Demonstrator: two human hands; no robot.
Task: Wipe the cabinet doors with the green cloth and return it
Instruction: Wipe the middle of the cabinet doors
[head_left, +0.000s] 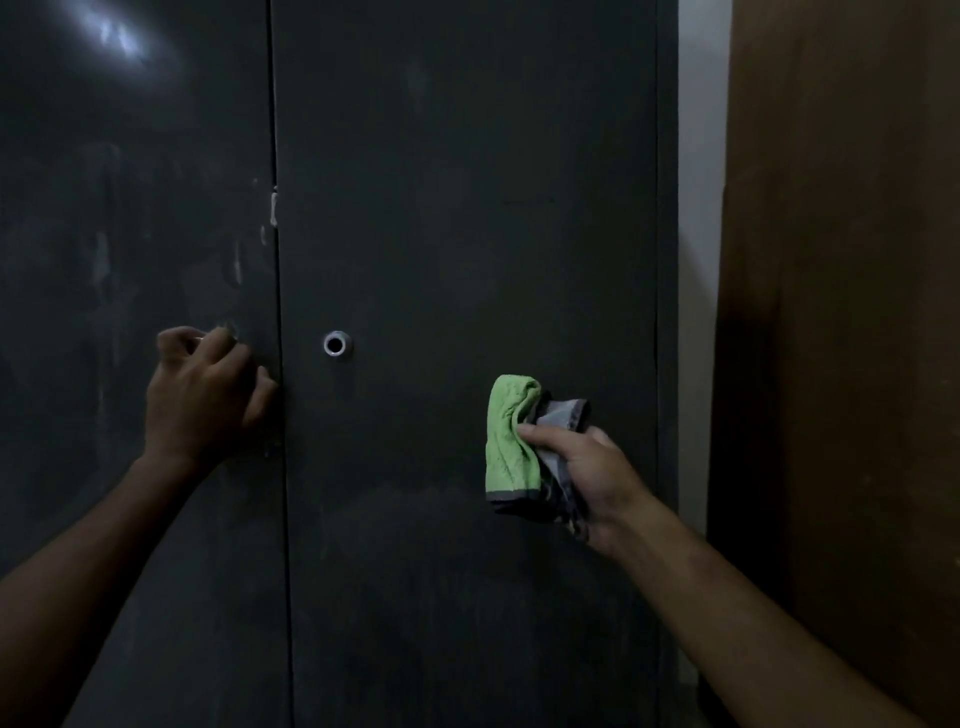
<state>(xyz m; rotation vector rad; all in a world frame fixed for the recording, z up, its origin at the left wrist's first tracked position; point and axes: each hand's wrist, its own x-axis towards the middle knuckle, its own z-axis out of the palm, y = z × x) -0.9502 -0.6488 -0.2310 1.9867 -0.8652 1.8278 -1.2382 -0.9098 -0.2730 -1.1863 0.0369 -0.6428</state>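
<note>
Right hand (587, 478) grips the green cloth (511, 441) against the right cabinet door (467, 208), thumb pinching across its middle. The folded cloth stands upright, long axis vertical, grey-trimmed end down, sitting left of the palm. Left hand (205, 395) is curled at the left cabinet door (130, 208) edge; whether it holds anything is unclear. Round metal lock (338, 344) between the hands.

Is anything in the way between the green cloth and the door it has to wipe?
Nothing visible is. The right hand holds the green cloth just in front of the right cabinet door. The round lock sits off to the left. The left hand is at the left door's edge.
</note>
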